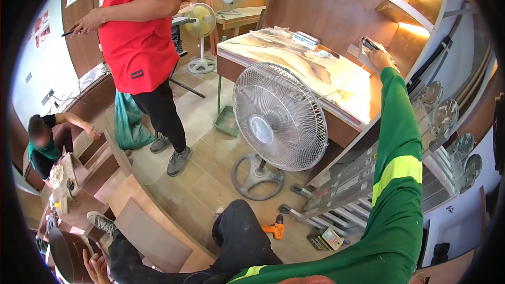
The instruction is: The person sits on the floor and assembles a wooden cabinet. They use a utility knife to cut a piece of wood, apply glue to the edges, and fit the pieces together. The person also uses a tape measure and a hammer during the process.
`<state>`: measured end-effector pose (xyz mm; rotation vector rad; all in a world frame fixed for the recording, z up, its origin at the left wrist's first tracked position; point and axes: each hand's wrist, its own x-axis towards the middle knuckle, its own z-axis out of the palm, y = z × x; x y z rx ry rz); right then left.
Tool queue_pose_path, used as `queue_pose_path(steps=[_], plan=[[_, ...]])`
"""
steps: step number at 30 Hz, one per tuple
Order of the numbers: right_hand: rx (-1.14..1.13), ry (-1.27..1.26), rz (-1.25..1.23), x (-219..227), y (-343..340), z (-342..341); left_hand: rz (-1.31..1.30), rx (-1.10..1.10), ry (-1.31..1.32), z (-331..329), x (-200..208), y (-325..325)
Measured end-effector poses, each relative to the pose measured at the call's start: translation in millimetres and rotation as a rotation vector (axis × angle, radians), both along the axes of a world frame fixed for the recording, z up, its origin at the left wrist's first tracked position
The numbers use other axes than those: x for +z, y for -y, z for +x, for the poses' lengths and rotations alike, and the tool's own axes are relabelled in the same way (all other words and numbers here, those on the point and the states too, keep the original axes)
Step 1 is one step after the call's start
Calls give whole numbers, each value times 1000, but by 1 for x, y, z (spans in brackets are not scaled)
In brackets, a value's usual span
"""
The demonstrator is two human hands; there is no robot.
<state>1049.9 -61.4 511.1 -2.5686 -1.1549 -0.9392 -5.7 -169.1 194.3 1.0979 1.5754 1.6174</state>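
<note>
My right arm in a green sleeve stretches to the far right, and my right hand (380,60) is closed around a small dark tool (370,44), whose kind I cannot make out. It is over the right end of a table (342,81) topped with a marble-patterned sheet. At the lower left edge, my left hand (95,268) shows partly, fingers apart and holding nothing visible. Beside it is a dark brown round-topped object (67,256). A curved wooden panel (142,200) runs by my left leg.
A floor fan (279,118) stands ahead, with an orange drill (275,227) and battery-like box (326,239) near my knee. Folded ladders (342,194) lean at right. A person in a red shirt (139,26) stands left; another person (44,144) sits at far left.
</note>
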Motion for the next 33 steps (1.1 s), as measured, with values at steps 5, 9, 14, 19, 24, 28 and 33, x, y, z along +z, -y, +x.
queue_pose_path(steps=[5, 9, 14, 19, 24, 28, 33], plan=[[42, -125, 106, 8, 25, 33, -106, 52, -29, 64, 55, -10], [101, -146, 276, -1, 22, 38, -136, 60, -32, 67, 61, -17], [-17, -93, 264, -2, 12, 30, -147, -26, -38, 48, 39, -24], [-229, -81, 91, 19, 5, 1, -144, -96, -65, 43, 32, -21], [34, 260, 56, 5, -23, -34, -90, -4, -32, 34, 32, -6], [10, 23, -47, 13, -27, 18, -111, 27, -49, 49, 34, -7], [-64, -29, 43, 7, -27, 25, -37, -49, 13, -34, -17, 4]])
